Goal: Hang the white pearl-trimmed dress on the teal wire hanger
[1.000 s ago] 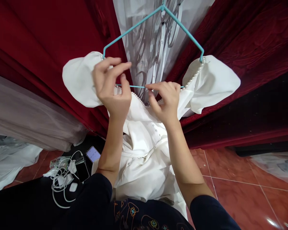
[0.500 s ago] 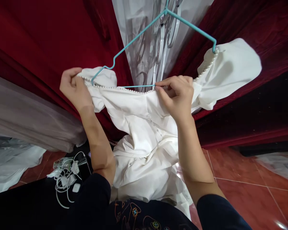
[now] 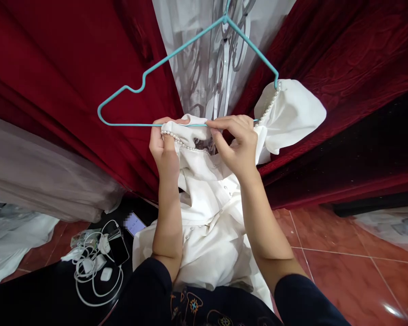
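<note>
A white dress (image 3: 207, 213) with a pearl-trimmed neckline hangs from a teal wire hanger (image 3: 136, 88). Only its right puffed sleeve (image 3: 292, 115) sits on the hanger's right end; the hanger's left end is bare. My left hand (image 3: 163, 145) is closed on the bunched left shoulder of the dress, just under the hanger's bottom bar. My right hand (image 3: 236, 140) pinches the neckline fabric at the bar, close beside the left hand.
Red velvet curtains (image 3: 54, 68) hang behind, with a sheer white patterned curtain (image 3: 211, 59) between them. On the floor at lower left lie phones (image 3: 117, 249) and tangled white charger cables (image 3: 95, 267). Red floor tiles (image 3: 343, 271) lie to the right; grey fabric (image 3: 37, 181) is at left.
My left hand has pulled the dress's left shoulder off the hanger's left end and brought it inward to the middle. The hanger has swung back, its left end now bare.
</note>
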A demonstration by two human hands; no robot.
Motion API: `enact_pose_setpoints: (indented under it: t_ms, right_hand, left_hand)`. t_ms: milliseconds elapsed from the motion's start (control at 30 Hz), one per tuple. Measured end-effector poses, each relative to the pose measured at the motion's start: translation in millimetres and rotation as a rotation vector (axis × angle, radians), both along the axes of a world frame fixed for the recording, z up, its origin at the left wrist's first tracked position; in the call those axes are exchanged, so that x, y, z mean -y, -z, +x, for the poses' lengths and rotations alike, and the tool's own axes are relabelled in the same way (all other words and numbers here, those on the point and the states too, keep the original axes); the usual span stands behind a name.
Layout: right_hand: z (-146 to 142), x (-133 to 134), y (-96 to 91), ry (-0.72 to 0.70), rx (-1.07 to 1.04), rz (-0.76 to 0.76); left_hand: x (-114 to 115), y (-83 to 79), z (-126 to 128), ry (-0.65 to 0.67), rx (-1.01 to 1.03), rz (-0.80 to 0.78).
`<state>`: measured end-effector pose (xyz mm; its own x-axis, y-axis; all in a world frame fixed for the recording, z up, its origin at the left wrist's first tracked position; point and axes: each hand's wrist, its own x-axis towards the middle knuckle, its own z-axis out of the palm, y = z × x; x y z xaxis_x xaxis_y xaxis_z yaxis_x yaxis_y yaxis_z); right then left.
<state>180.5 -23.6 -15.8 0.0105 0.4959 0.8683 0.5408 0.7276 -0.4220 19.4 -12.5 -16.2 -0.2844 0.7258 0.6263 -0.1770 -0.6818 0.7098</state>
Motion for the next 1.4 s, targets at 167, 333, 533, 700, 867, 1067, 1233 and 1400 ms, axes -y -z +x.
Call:
enact_pose_setpoints:
  t_ms: [167, 333, 533, 700, 867, 1067, 1233, 1400]
  right_hand:
    - [40, -7, -6.2, 0.311, -0.161, 0.257]
    - [96, -51, -12.2, 0.469, -0.163, 0.236]
    - [157, -98, -29.1, 0.530, -0.262, 0.019]
    - [209, -83, -11.9, 0.659, -0.373, -0.263]
    - [173, -15, 1.7, 0.035, 0.269, -0.492]
    - [71, 10, -24.9, -0.055, 0.146, -0.101]
    - [50, -3, -7.8, 0.007, 0.020, -0.091]
    - [54, 2, 2.0, 0.051, -0.093, -0.030]
  left_hand:
    - [4, 1.6, 3, -0.010, -0.043, 0.048]
    - [7, 2.1, 3, -0.018, -0.074, 0.043]
    - [2, 0.1, -5, 0.008, -0.056, 0.058]
    - [-2, 1.4, -6, 0.066, -0.025, 0.007]
    - [-7, 8.2, -4, 0.079, -0.034, -0.033]
    - [-11, 9.7, -3, 0.103, -0.018, -0.075]
    - [-2, 17.6, -10, 0.085, -0.089, -0.132]
    - [-10, 46.3, -54, -0.330, -0.144, -0.157]
